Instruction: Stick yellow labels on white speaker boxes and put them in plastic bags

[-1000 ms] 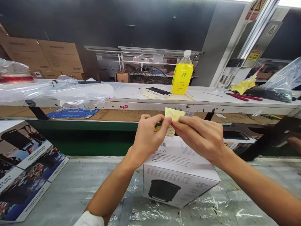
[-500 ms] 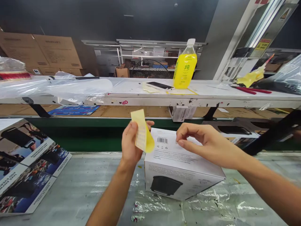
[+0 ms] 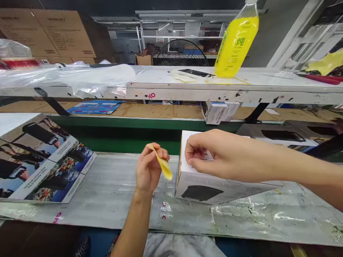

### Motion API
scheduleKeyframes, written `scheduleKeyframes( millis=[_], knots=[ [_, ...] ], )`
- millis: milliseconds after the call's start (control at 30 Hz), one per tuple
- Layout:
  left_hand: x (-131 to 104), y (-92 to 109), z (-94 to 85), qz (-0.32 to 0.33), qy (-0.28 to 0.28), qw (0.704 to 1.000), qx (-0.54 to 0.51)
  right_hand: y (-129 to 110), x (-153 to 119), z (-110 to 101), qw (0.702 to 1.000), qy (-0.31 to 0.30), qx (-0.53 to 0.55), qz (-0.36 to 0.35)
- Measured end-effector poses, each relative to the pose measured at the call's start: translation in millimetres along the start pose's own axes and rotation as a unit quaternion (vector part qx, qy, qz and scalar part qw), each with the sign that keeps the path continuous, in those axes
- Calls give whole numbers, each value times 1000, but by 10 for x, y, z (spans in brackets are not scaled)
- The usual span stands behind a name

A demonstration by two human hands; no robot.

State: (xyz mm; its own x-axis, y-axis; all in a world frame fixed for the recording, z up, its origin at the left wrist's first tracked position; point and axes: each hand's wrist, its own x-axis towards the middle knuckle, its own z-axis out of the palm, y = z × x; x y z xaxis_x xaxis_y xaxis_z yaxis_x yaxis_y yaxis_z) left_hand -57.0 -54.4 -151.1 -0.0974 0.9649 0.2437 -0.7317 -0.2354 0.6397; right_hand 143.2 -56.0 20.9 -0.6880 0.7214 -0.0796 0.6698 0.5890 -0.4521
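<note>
My left hand (image 3: pixel 148 169) is closed on a yellow sticker sheet (image 3: pixel 162 163), which now shows nearly edge-on between thumb and fingers. A white printed box (image 3: pixel 199 185) with a black product picture stands on the plastic-covered bench right of that hand. Over the top face of this box is my right hand (image 3: pixel 214 155), fingers curled and thumb near the index finger; whether anything small is pinched there is hidden. The hand covers much of the box's printed top.
Printed boxes (image 3: pixel 50 164) stand at left. Behind, a white shelf (image 3: pixel 166 76) holds a yellow bottle (image 3: pixel 237 46), a phone (image 3: pixel 197 73) and plastic bags (image 3: pixel 93 75). More boxes (image 3: pixel 278 135) sit at right; a small box (image 3: pixel 219 111) is under the shelf.
The view has tilted down. The yellow sheet has turned from face-on to nearly edge-on. My right hand has moved toward the left edge of the box top, its fingers more curled.
</note>
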Motion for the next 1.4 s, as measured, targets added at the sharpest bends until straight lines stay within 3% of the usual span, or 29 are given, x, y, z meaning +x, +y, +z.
scheduleKeyframes(
  millis=[133,233,467,600,700,833,900,967,1033,1100,1167,1267,1333,1400],
  knots=[
    [-108,11,-331,-59,-18,998,26,-56,63,-30,999,-28,-33,28],
    [-154,-25,-444,-89,-23,995,43,-64,68,-23,998,-24,-52,38],
    [-181,-99,-491,-122,-31,991,47,81,50,219,999,37,-22,22],
    [-85,4,-451,-121,-72,988,57,164,70,243,999,35,-20,29],
    [63,204,-384,-81,-104,987,90,176,128,110,998,0,-27,51],
    [252,551,-318,-21,-104,979,176,135,392,-238,997,-74,-23,13],
    [339,743,-298,-1,-85,970,229,53,685,-480,998,-31,-49,-32],
    [446,973,-268,36,-45,954,295,-98,1102,-737,987,77,-99,-101],
    [598,1258,-225,126,23,918,375,-308,1610,-957,962,177,-127,-165],
    [796,1584,-183,252,104,845,459,-538,2140,-1078,948,215,-127,-197],
    [1017,1910,-170,347,167,745,545,-730,2621,-1065,950,202,-125,-201],
    [1305,2306,-235,386,223,612,653,-868,3159,-860,958,157,-143,-194],
    [1433,2495,-323,381,247,573,682,-861,3380,-721,961,144,-152,-182],
    [1521,2651,-417,360,257,567,695,-807,3504,-679,963,138,-153,-171]
  ],
)
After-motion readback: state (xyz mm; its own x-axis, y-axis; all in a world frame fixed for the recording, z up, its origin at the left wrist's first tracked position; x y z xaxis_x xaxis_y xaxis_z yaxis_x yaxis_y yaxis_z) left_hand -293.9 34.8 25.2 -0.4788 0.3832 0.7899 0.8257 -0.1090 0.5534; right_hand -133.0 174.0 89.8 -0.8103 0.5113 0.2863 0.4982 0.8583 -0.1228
